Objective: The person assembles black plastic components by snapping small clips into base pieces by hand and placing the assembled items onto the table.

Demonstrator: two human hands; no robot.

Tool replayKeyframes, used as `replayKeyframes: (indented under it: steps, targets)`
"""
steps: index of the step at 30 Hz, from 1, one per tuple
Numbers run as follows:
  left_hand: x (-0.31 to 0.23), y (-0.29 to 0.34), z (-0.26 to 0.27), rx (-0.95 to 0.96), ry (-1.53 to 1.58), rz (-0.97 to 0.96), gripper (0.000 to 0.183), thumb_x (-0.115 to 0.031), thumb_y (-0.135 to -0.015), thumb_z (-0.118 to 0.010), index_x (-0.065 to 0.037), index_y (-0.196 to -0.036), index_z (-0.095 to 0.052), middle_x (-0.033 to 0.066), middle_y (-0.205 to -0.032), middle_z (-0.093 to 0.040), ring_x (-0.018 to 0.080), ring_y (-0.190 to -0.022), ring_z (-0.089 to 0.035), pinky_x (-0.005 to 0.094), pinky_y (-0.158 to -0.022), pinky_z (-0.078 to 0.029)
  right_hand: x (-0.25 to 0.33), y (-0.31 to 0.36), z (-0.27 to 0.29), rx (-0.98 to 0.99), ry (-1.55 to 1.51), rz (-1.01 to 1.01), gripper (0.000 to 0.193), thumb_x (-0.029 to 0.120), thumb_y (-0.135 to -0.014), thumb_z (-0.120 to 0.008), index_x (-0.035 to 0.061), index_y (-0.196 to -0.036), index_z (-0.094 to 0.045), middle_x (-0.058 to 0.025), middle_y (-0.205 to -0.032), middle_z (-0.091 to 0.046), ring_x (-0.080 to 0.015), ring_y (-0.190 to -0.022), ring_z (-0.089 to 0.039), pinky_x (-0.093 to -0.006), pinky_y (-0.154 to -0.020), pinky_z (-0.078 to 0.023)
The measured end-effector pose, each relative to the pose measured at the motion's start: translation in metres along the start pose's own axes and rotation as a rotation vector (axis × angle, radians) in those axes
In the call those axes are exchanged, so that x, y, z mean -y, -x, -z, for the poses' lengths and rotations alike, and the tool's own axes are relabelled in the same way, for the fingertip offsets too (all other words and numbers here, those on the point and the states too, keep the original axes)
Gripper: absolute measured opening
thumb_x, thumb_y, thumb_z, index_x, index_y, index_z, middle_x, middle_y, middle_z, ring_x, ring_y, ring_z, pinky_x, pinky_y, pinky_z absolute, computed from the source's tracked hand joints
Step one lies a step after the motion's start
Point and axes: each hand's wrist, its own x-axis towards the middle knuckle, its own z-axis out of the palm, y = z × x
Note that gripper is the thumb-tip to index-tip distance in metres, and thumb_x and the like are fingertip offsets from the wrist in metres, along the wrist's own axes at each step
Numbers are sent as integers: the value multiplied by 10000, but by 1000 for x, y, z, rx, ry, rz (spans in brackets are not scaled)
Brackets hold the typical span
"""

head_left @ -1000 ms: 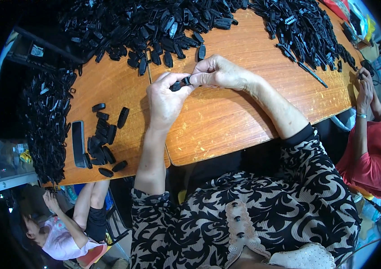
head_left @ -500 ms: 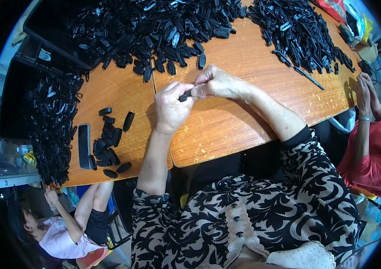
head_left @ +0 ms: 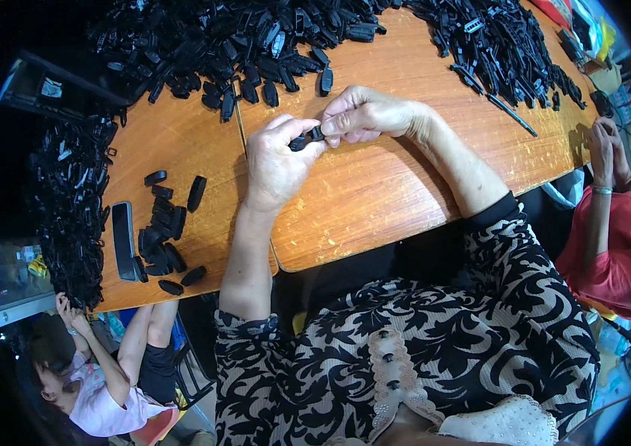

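Note:
Over the wooden table, my left hand (head_left: 280,160) is closed, pinching a small black plastic part (head_left: 298,143) between thumb and fingers. Right beside it, my right hand (head_left: 360,117) pinches a small black piece (head_left: 316,134) at its fingertips. The two pieces meet or nearly meet; whether they are joined I cannot tell. Beyond my hands spreads a big heap of black oval plastic parts (head_left: 204,44), with a few loose ones at its near edge. Farther right lies a second heap of narrow black strips (head_left: 486,56).
On the left of the wooden table (head_left: 375,201), several black oval parts (head_left: 159,230) lie beside a phone (head_left: 123,241). Another black heap (head_left: 70,201) runs along the left edge. A long thin rod (head_left: 512,115) sticks out at right. One person (head_left: 616,230) sits right, another (head_left: 111,386) lower left.
My fingertips have drawn slightly apart, so more of the black pieces shows between them. The whole view has shifted a little.

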Motion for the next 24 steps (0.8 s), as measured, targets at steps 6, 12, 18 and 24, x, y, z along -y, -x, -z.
replayKeyframes:
  steps: [6, 12, 18, 24]
  targets:
    - [2, 0, -1, 17, -29, -58, 269, -41, -693, -828, -10, -942, -732, 65, -768, -631, 130, -659, -585, 279, -584, -468, 0, 3, 1, 36, -7, 22, 258, 259, -958, -634, 33, -860, -709, 80, -575, -478, -6, -466, -323, -206, -407, -183]
    - [0, 1, 1, 16, -73, -104, 273, -35, -690, -828, 7, -937, -720, 84, -770, -639, 164, -667, -615, 285, -595, -487, 8, 2, -9, -82, 81, -35, 280, 279, -925, -677, 44, -778, -712, 69, -537, -473, -14, -447, -319, -211, -397, -180]
    - [2, 0, 0, 7, -76, -97, 293, -82, -665, -840, -45, -926, -713, 107, -785, -651, 255, -699, -659, 349, -618, -522, 7, 2, -10, -105, 57, -11, 302, 292, -927, -676, 52, -746, -705, 61, -524, -481, -24, -442, -314, -222, -395, -173]
    - [4, 1, 0, -11, -101, -133, 280, -39, -677, -833, 2, -927, -712, 93, -777, -643, 183, -667, -626, 298, -582, -490, 7, 2, -7, -66, 87, -35, 361, 370, -926, -672, 65, -735, -704, 66, -522, -454, -38, -447, -317, -226, -408, -190]
